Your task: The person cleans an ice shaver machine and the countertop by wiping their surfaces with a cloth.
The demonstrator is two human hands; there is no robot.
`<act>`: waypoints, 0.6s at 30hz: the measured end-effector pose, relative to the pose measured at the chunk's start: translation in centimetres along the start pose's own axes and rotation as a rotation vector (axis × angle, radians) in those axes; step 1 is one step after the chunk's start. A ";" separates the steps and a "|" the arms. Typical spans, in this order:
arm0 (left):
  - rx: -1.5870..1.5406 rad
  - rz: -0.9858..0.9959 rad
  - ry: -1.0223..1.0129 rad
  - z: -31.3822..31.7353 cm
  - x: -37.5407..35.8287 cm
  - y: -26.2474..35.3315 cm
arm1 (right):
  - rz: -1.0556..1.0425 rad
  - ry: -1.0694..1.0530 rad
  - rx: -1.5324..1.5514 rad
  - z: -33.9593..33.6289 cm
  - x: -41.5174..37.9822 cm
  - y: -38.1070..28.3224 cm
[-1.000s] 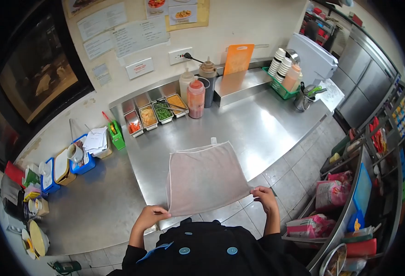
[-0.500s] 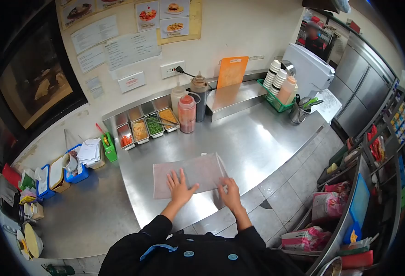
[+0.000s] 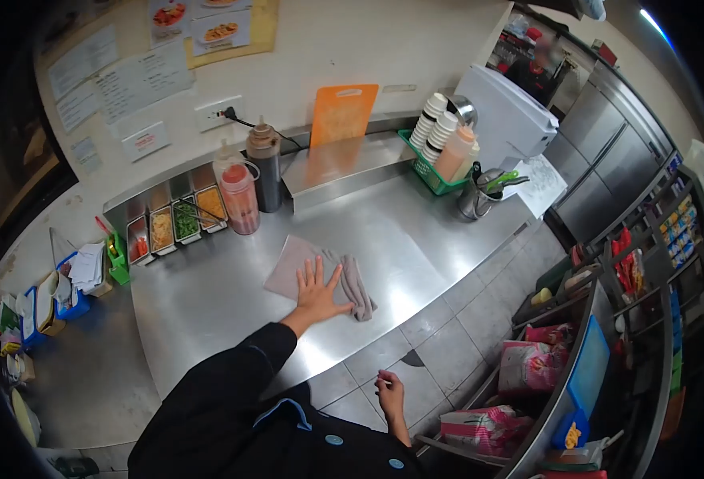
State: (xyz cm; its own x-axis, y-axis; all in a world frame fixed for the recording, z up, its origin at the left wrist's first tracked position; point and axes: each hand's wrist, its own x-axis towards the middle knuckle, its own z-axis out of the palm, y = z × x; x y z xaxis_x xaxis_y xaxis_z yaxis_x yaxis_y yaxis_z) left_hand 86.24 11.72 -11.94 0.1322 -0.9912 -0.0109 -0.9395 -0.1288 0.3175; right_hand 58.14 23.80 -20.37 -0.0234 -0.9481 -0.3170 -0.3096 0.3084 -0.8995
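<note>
A greyish-pink cloth (image 3: 289,259) lies on the steel counter (image 3: 200,319). Its left part is flat, and its right side is bunched into a ridge. My left hand (image 3: 317,292) presses on the middle of this cloth, palm down and fingers spread. Off the counter's front edge hangs my right hand (image 3: 391,397), above the tiled floor. Its fingers are curled in, and I see nothing held in them.
Metal topping pans (image 3: 186,222) and squeeze bottles (image 3: 241,199) line the back left. An orange cutting board (image 3: 342,116) leans on the wall. A green basket (image 3: 432,169) of cups and a utensil pot (image 3: 475,199) stand at right. Another person (image 3: 532,73) is far back.
The cloth's right side has become bunched. My left hand stays spread on the cloth, while my right hand has left it and dropped past the counter edge. The view has shifted right.
</note>
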 end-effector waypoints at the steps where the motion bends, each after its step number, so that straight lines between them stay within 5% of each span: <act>1: 0.008 0.034 -0.031 -0.3 1.4 0.0 | -0.101 -0.020 -0.059 0.8 0.7 -0.3; 4: 0.030 0.104 -0.106 -0.9 5.4 0.0 | -0.213 -0.052 -0.146 1.8 1.6 -2.4; 14: 0.034 0.191 -0.127 1.6 23.7 2.9 | -0.009 -0.063 -0.175 -3.1 10.5 -1.4; 18: -0.025 0.160 -0.152 1.3 27.4 3.6 | -0.070 -0.305 -0.415 -6.0 17.0 -2.2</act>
State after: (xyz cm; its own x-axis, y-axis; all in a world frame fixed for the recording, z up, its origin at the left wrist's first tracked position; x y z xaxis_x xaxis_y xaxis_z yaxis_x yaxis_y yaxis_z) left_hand 86.07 -15.94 -12.30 -0.0690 -0.9925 -0.1012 -0.9363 0.0294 0.3500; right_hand 52.69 6.54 -21.99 0.2696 -0.8807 -0.3894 -0.6528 0.1301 -0.7462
